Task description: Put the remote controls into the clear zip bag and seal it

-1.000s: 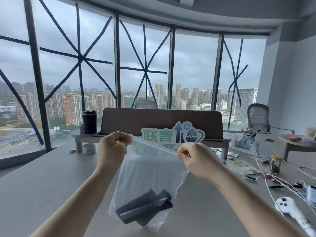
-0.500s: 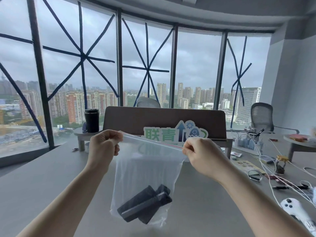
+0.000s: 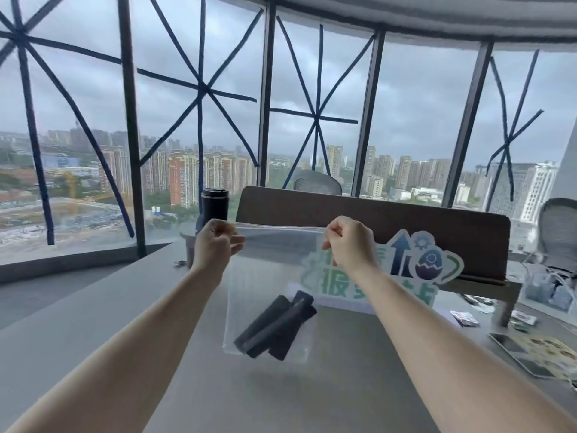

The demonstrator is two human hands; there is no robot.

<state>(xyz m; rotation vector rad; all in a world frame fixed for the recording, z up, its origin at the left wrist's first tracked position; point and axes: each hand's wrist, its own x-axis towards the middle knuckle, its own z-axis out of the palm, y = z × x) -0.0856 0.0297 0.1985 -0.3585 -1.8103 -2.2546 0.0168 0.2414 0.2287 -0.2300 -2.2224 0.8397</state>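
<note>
A clear zip bag point(image 3: 265, 276) hangs in the air above the grey table point(image 3: 281, 395), held up by its top strip. Dark remote controls point(image 3: 274, 326) lie slanted at the bottom of the bag. My left hand point(image 3: 215, 245) pinches the strip's left end. My right hand point(image 3: 349, 242) pinches the strip further right. The strip is stretched level between the two hands and looks pressed together, though I cannot tell whether it is fully closed.
A brown desk riser point(image 3: 374, 226) with a green and blue sign point(image 3: 418, 260) stands behind the bag. A black tumbler point(image 3: 214, 207) sits to the left. Cables, cards and a flat device point(image 3: 524, 351) crowd the table's right side. Windows curve around the back.
Both hands have raised the bag higher off the table and pulled its top strip level and taut. The view has swung to the right and closer.
</note>
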